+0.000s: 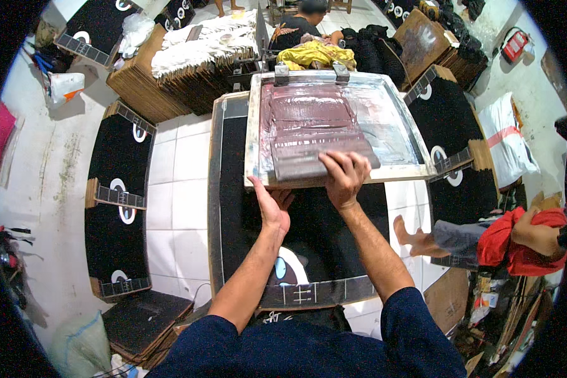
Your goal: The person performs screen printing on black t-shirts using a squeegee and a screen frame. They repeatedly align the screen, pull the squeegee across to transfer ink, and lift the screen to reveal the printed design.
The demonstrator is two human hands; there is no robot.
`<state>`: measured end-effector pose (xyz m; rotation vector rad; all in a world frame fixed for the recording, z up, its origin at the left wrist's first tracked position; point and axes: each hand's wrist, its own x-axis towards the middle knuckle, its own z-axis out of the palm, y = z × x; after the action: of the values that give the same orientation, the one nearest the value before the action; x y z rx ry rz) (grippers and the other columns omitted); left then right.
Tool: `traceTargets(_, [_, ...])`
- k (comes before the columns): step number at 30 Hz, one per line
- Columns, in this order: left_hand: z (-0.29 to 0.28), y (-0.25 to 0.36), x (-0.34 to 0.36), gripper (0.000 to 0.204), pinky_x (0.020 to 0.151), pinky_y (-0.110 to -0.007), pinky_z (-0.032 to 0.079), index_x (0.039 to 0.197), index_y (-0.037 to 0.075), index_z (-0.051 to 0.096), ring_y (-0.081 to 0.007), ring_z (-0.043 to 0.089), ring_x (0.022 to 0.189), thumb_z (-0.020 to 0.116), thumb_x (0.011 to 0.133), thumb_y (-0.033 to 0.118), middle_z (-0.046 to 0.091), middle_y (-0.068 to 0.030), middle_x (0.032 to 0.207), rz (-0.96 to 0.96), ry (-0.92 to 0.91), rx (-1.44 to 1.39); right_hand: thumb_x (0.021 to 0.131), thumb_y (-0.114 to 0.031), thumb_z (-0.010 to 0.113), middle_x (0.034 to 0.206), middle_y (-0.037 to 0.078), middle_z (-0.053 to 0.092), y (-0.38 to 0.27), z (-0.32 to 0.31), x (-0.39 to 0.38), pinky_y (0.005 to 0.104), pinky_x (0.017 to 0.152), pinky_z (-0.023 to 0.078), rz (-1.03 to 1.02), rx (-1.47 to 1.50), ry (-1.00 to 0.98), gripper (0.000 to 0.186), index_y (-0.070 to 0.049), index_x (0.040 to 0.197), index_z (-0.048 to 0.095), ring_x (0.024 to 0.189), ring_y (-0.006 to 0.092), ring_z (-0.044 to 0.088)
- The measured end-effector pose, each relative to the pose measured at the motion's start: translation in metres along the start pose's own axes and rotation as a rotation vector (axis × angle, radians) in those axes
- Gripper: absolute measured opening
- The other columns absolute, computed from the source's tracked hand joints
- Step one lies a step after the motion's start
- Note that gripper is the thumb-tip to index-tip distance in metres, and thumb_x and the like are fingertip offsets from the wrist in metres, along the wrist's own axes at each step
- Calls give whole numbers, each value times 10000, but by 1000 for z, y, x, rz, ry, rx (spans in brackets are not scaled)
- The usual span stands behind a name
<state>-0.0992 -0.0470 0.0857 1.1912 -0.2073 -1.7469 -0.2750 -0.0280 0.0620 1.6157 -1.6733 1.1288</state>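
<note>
A wooden-framed printing screen (409, 135) smeared with dark reddish ink is tilted up over a black garment (324, 223) stretched on a board. My right hand (343, 176) grips the screen's near edge, its fingers on the squeegee (299, 160) lying in the ink. My left hand (272, 205) is under the frame's near left corner, fingers spread against the black fabric. A round white and blue print (290, 268) shows on the garment near my left forearm.
Boards with printed black garments (116, 183) lie on the white tiled floor at left and at right (450, 126). Stacked boards (148, 85) sit behind. A person in red (516, 242) sits at right, bare foot (412, 239) near my board. Another person (296, 25) sits beyond.
</note>
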Motion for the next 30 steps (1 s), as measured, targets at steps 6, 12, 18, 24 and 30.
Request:
traceTargets(6, [-64,-54,57,1070,1225,-471,150,1575,60,382,-275,383,1414,498,880,865,509,-153,1518,39,13,379,852,-132,705,1154,-75,681,4,4,-101,444,1013,367,67,-26,-189,317,-257,1135,772,1094,223,555])
traceTargets(12, [-87,-75,97,697,1185,-397,243,1326,-1,626,-232,474,1326,920,745,248,608,-121,1376,18,-94,357,828,-132,730,1283,-32,622,7,-16,-112,472,1050,357,9,-49,-420,487,-255,1298,693,1169,243,534])
traceTargets(18, [-88,-74,103,615,1092,-369,413,1313,1,639,-235,597,1204,906,781,159,661,-88,1319,16,-114,306,793,-197,792,1323,25,603,8,-86,-111,497,1055,379,235,60,-397,529,-228,1310,682,1208,273,529])
traceTargets(24, [-82,-66,90,540,1103,-399,431,1319,18,647,-245,623,1191,868,839,131,680,-83,1295,-23,-63,308,890,-205,745,1173,83,674,146,-163,-206,508,979,403,765,-327,-74,350,-161,1236,722,1139,315,581])
traceTargets(30, [-79,-59,73,528,1170,-440,388,1374,61,594,-270,565,1285,803,915,216,646,-101,1354,-14,53,374,879,-265,759,1102,72,736,272,-157,-405,499,956,505,1411,-265,-801,307,-194,1177,740,1102,308,660])
